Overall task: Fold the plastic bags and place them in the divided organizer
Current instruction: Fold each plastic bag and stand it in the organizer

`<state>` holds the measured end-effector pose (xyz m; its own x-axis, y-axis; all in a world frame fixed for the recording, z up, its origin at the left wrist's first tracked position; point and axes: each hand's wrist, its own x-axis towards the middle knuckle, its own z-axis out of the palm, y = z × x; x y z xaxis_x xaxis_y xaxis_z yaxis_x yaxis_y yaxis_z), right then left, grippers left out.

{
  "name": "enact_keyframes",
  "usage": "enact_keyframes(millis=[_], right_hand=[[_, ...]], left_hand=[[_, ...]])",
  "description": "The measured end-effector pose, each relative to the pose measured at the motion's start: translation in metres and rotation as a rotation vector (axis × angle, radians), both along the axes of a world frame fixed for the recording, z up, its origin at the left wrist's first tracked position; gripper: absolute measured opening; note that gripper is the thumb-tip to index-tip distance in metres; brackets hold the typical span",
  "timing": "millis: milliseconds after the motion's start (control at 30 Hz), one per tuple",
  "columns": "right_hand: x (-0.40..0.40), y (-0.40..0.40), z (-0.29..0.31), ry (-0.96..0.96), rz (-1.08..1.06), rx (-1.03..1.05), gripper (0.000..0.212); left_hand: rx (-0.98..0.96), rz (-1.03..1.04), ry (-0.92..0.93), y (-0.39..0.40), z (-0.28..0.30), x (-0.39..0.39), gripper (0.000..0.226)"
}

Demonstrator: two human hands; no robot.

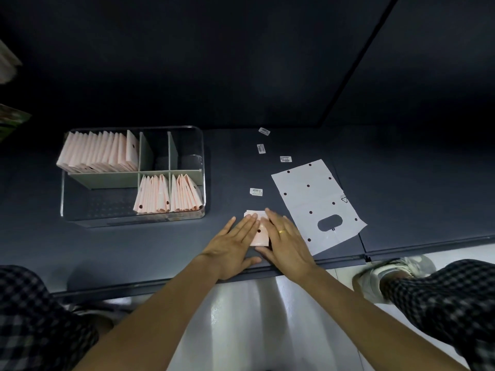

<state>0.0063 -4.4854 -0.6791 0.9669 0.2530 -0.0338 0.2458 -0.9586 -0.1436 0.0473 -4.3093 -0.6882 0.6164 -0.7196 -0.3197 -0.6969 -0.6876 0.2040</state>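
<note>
I had both hands flat, fingers spread, nothing clenched: left hand (232, 243) and right hand (288, 241) pressed a folded bag (259, 235) onto the dark bench (160, 245) near its front edge. An unfolded bag (316, 202) lay right; the clear organizer (199, 167), partly filled, sat left. Room dim.

One head-worn wide-angle view looks steeply down — close over the dark table (160, 245) edge, facing forward.
</note>
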Motion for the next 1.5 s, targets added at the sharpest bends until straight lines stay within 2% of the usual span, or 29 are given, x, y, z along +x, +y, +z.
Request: enact_keyframes(millis=[67,133,200,267,333,433,500,600,700,767,833,933,1000,1133,1200,1367,1500], right_hand=[[-0.001,-0.001,0.002,-0.174,0.088,-0.010,0.039],[0.000,-0.002,0.004,-0.278,0.203,-0.112,0.019],[0.005,-0.003,0.010,-0.335,0.276,-0.143,0.015],[0.012,-0.003,0.019,-0.376,0.255,-0.082,0.016],[0.019,0.001,0.032,-0.386,0.170,0.010,0.015],[0.033,0.009,0.058,-0.357,0.017,0.196,0.007],[0.040,0.016,0.074,-0.292,-0.170,0.382,0.006],[0.040,0.037,0.089,-0.180,-0.433,0.655,0.020],[0.031,0.071,0.098,0.070,-0.509,0.861,0.028],[0.028,0.090,0.101,0.183,-0.500,0.873,0.035],[0.033,0.101,0.106,0.186,-0.532,0.897,0.035],[0.047,0.105,0.115,0.176,-0.602,0.937,0.027],[0.055,0.102,0.119,0.185,-0.601,0.901,0.022],[0.067,0.100,0.122,0.216,-0.551,0.741,0.024],[0.071,0.103,0.121,0.182,-0.536,0.693,0.024],[0.084,0.115,0.116,0.113,-0.544,0.612,0.018],[0.101,0.133,0.107,0.112,-0.469,0.472,0.021]], left_hand=[[-0.017,0.014,0.002,-0.001,0.000,-0.002,0.082],[-0.056,0.035,0.030,-0.002,0.001,-0.002,0.080],[-0.145,0.088,0.086,-0.002,0.005,0.002,0.076],[-0.322,0.210,0.159,-0.002,0.011,0.004,0.064],[-0.548,0.442,0.163,-0.001,0.017,0.003,0.042],[-0.692,0.733,0.161,0.002,0.028,0.003,0.017],[-0.787,0.787,0.209,0.003,0.039,0.004,0.011],[-0.812,0.809,0.104,0.004,0.061,0.007,0.019],[-0.725,0.720,-0.105,0.010,0.080,0.004,0.017],[-0.641,0.583,-0.242,0.017,0.088,0.003,0.012],[-0.595,0.459,-0.282,0.030,0.094,0.009,0.022],[-0.538,0.278,-0.237,0.059,0.097,0.025,0.038],[-0.456,0.219,-0.299,0.081,0.096,0.038,0.052],[-0.157,0.094,-0.410,0.106,0.091,0.060,0.073],[-0.042,0.025,-0.418,0.108,0.085,0.070,0.074],[0.078,-0.184,-0.396,0.108,0.070,0.085,0.067],[0.194,-0.241,-0.368,0.115,0.064,0.090,0.068]])
